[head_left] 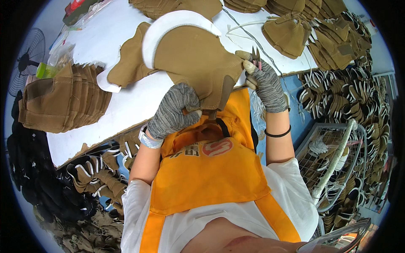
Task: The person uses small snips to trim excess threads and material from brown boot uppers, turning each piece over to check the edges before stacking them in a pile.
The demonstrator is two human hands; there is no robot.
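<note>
A brown fabric shoe upper (pixel 198 59) with a curved white rim is stretched between my hands above the near edge of the table. My left hand (pixel 176 110), in a grey knit glove, is closed on its lower edge, thumb to the right. My gloved right hand (pixel 270 88) pinches the upper's right corner. Small thread snips (pixel 256 58) with pink handles sit in that same hand, their dark blades pointing away from me. Behind and left of the held piece, another brown upper (pixel 130 59) with a white edge lies on the table.
A stack of brown uppers (pixel 63 99) stands at the left of the white table (pixel 122 103). More stacks (pixel 287 36) line the far right. A wire basket (pixel 333 156) is at my right. Bundles of white-edged pieces (pixel 101 173) hang below the table. A fan (pixel 27 59) stands far left.
</note>
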